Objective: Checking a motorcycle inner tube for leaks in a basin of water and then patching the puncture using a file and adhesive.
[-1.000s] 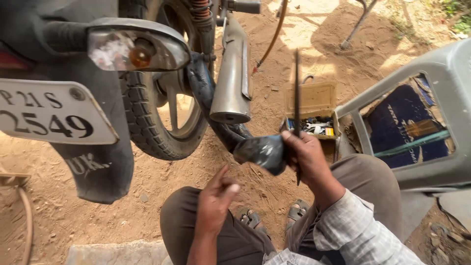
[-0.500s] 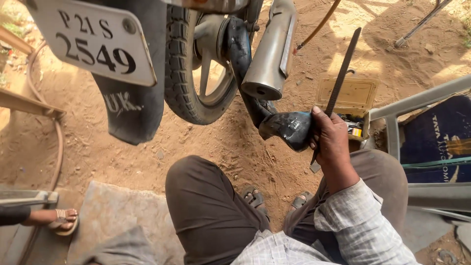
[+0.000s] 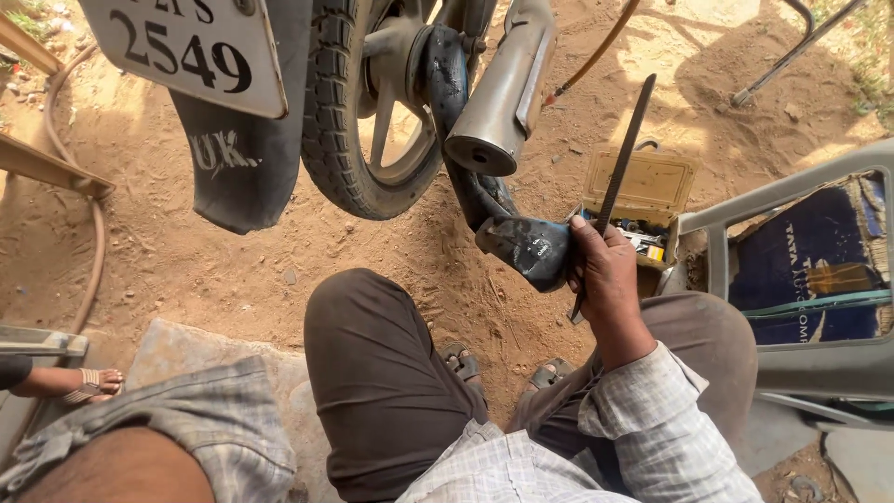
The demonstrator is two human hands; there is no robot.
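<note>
- Whereas 1 s ago the left hand hovered open over the knee, it's now gone from sight — only the left forearm [image 3: 121, 470] & its checked sleeve show bottom-left, so can't tell if that hand is open or closed.
- Right hand [image 3: 607, 270] unchanged w/ its load: fist closed round the folded black rubber inner tube [image 3: 521, 244] plus a long dark metal rod [image 3: 615, 182], which sticks up past the fist & pokes out a bit below it.
- View has swung left/down vs. before: the number plate [image 3: 191, 47] & mud flap [image 3: 240, 158] now fill top-left; a sandalled foot [image 3: 79, 382] of another person shows at left edge.
- Meaning, as I judge it: work on the tube looks paused, one-handed hold only, nothing being worked w/ the rod right now.
- Tube: matte, dusty, limp rubber, creased where doubled over; it trails up behind the exhaust toward the rear wheel [image 3: 358, 112].
- Rod: slim, straight, dull dark steel, fine ridged look — poss. a file, not sure.
- Exhaust pipe [image 3: 498, 98]: smooth grey metal cylinder, open round end facing cam.
- Tyre: chunky block tread, dust-coated.
- Toolbox [image 3: 643, 200]: open yellowish case just beyond the fist, small bits inside.
- Ground: dry reddish dirt, pebbly. Grey plastic chair [image 3: 792, 279] at right holds a dark blue printed bag.
</note>
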